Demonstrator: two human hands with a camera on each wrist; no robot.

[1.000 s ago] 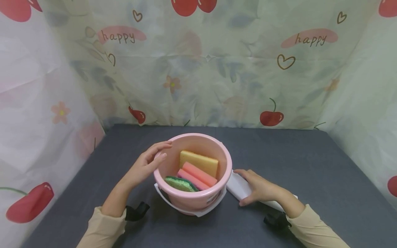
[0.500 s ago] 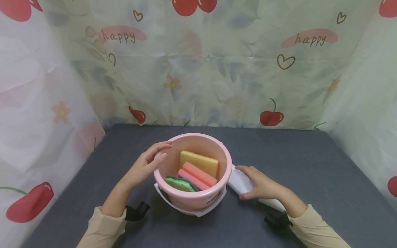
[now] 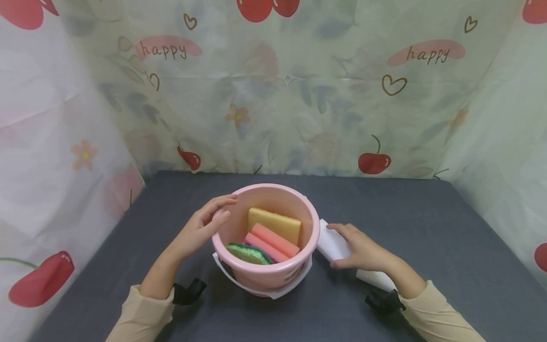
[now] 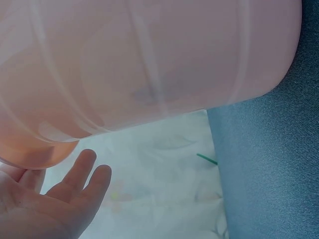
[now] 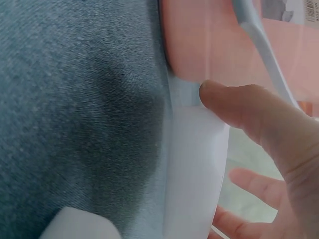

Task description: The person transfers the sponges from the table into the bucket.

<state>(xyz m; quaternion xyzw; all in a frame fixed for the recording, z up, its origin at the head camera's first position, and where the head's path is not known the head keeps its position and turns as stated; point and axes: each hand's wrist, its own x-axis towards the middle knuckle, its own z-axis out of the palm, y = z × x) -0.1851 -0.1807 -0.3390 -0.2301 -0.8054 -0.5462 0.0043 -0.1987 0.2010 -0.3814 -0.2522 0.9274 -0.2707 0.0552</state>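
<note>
A pink bucket (image 3: 264,275) stands mid-table, holding a yellow sponge (image 3: 275,224), two pink sponge-like blocks (image 3: 278,240) and a green sponge (image 3: 249,254). My left hand (image 3: 198,228) rests on the bucket's left rim, thumb and some fingertips over the edge; in the left wrist view, two relaxed fingers (image 4: 97,186) stand clear of the outer wall. To the bucket's right, my right hand (image 3: 365,251) grips a smooth white block (image 3: 333,242) between thumb and fingers. The right wrist view shows the thumb (image 5: 244,102) along one side of that block. The palm hides part of it.
Another white piece (image 3: 376,279) lies on the dark tabletop (image 3: 384,204) beneath my right wrist. A white handle (image 3: 273,294) hangs down the bucket's front. Printed curtains (image 3: 286,118) enclose the back and both sides.
My right hand has shifted a little away from me with the white block, which now stands apart from the other white piece. My left hand and the bucket have stayed put.
</note>
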